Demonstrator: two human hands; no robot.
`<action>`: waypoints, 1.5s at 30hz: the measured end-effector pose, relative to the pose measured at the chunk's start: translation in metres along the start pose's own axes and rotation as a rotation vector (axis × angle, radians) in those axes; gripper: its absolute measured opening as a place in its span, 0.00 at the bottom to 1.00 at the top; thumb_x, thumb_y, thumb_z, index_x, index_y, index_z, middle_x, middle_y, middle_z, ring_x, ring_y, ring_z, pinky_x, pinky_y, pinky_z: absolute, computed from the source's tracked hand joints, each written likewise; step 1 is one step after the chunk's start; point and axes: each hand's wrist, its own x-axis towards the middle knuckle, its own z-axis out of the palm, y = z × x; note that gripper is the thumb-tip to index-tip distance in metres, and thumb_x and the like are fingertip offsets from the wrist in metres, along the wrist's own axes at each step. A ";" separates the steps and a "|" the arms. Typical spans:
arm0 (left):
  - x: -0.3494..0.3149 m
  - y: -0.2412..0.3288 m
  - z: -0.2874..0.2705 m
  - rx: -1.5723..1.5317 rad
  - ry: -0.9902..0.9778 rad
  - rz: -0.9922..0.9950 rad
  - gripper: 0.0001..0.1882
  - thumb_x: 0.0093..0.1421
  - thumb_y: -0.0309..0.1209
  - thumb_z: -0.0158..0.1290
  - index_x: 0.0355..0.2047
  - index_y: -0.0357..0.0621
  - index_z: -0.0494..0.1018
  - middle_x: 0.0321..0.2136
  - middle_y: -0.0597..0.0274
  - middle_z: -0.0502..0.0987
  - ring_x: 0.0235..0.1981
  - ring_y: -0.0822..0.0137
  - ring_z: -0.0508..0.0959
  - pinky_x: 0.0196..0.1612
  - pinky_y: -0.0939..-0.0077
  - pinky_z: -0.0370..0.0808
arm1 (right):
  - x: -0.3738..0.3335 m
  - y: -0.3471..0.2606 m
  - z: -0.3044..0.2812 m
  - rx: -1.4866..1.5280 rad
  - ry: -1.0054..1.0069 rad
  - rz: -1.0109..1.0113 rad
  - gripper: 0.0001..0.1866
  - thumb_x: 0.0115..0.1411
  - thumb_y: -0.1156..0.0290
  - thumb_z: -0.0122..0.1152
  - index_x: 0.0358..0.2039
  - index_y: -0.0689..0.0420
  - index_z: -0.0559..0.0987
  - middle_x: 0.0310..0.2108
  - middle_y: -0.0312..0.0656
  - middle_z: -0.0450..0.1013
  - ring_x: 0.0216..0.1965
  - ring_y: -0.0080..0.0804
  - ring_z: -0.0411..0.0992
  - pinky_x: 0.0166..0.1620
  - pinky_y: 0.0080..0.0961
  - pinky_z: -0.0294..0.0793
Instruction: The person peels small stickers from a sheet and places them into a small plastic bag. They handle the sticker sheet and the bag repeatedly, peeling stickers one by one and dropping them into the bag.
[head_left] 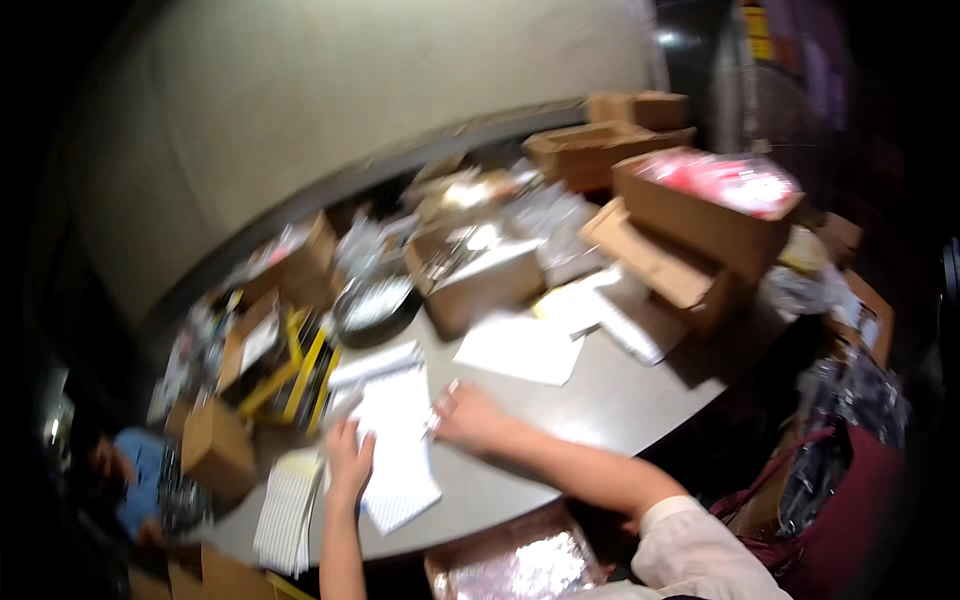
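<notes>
A white notepad [395, 440] lies on the grey table, its top pages folded back into a roll [376, 364] at the far end. My left hand [348, 458] rests at the pad's left edge, thumb and fingers apart. A blurred greyish strip [345, 405] shows just beyond its fingertips; I cannot tell what it is. At the pad's right edge my right hand [468, 416] has its fingers curled together. Something small and pale shows at those fingertips, too smeared by motion to name. To the left of my left hand lies a lined paper pad [288, 512].
Loose white sheets [520, 347] lie beyond my right hand. Farther back stand a dark round bowl [375, 308], an open carton [475, 285] and a carton of red plastic-wrapped things [710, 195]. Near me is a box with shiny wrapping [520, 565]. A person in blue [140, 475] is at left.
</notes>
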 end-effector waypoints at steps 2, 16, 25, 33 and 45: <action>-0.002 0.001 0.007 -0.044 -0.043 -0.056 0.21 0.61 0.34 0.63 0.52 0.38 0.77 0.50 0.46 0.77 0.53 0.45 0.75 0.58 0.56 0.71 | -0.012 0.010 -0.010 0.117 -0.126 0.016 0.18 0.70 0.52 0.55 0.49 0.49 0.82 0.52 0.50 0.76 0.57 0.54 0.71 0.57 0.52 0.72; 0.002 0.025 -0.023 -0.331 -0.001 -0.079 0.10 0.58 0.27 0.62 0.40 0.42 0.84 0.44 0.55 0.82 0.49 0.55 0.80 0.53 0.65 0.76 | -0.002 0.055 -0.028 0.739 -0.050 0.218 0.16 0.63 0.69 0.62 0.50 0.58 0.83 0.58 0.50 0.75 0.60 0.53 0.71 0.64 0.42 0.69; -0.006 0.009 -0.020 -0.189 -0.105 -0.082 0.21 0.59 0.31 0.62 0.52 0.37 0.76 0.53 0.48 0.77 0.57 0.47 0.74 0.62 0.57 0.71 | 0.000 0.046 -0.030 0.451 -0.121 0.069 0.20 0.61 0.78 0.59 0.55 0.60 0.80 0.58 0.47 0.77 0.57 0.50 0.73 0.61 0.40 0.72; -0.006 0.015 -0.022 -0.134 -0.148 -0.100 0.25 0.62 0.32 0.60 0.57 0.35 0.72 0.55 0.44 0.75 0.58 0.45 0.73 0.63 0.55 0.68 | 0.000 0.042 -0.021 0.341 0.034 -0.003 0.20 0.62 0.72 0.59 0.56 0.56 0.77 0.54 0.43 0.76 0.56 0.47 0.70 0.62 0.42 0.68; -0.007 0.017 -0.024 -0.087 -0.212 -0.084 0.23 0.64 0.33 0.58 0.57 0.34 0.73 0.60 0.43 0.72 0.62 0.43 0.69 0.67 0.54 0.64 | -0.002 0.052 -0.013 0.389 -0.023 0.090 0.24 0.51 0.77 0.65 0.51 0.51 0.78 0.49 0.47 0.71 0.57 0.51 0.66 0.63 0.40 0.63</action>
